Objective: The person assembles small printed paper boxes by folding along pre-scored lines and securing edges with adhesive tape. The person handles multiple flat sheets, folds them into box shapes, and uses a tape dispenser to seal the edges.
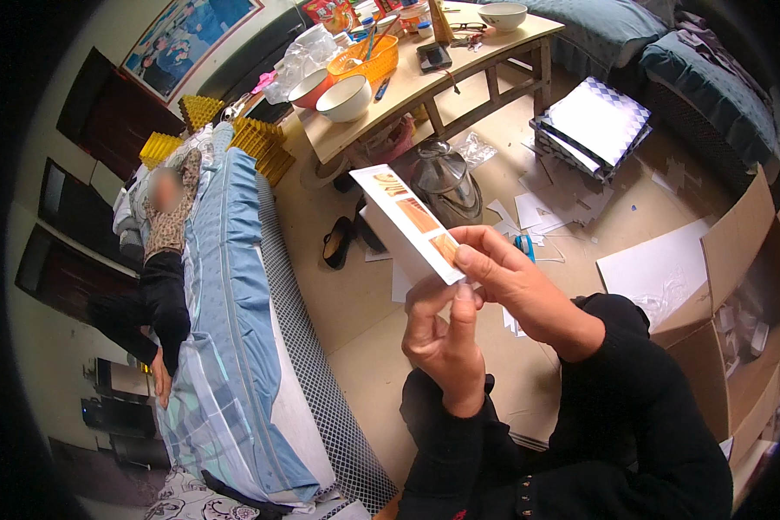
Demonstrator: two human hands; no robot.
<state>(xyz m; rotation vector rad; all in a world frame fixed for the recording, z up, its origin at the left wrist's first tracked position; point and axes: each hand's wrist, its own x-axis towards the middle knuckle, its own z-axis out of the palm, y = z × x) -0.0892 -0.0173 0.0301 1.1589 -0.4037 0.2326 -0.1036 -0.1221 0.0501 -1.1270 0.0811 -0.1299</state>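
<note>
A slim white paper carton (398, 235), with orange-brown pictures along its narrow face, is tilted in front of me. My right hand (523, 296) grips its near end, thumb on the printed face. At the same end, the fingertips of my left hand (445, 351) pinch the bottom edge; the exact contact is partly hidden. Beyond the carton, a shiny metal kettle (447, 179) stands on the floor. Paper scraps (536, 211) and a blue tape roll (524, 247) lie past my right hand.
A cardboard box (695, 370) holding small packages stands at right. Ahead, a wooden table (390, 130) carries bowls (344, 99) and a yellow basket (382, 60). Checkered boards (595, 123) are stacked beyond. A person (166, 240) lies on the blue-covered sofa (234, 260) at left.
</note>
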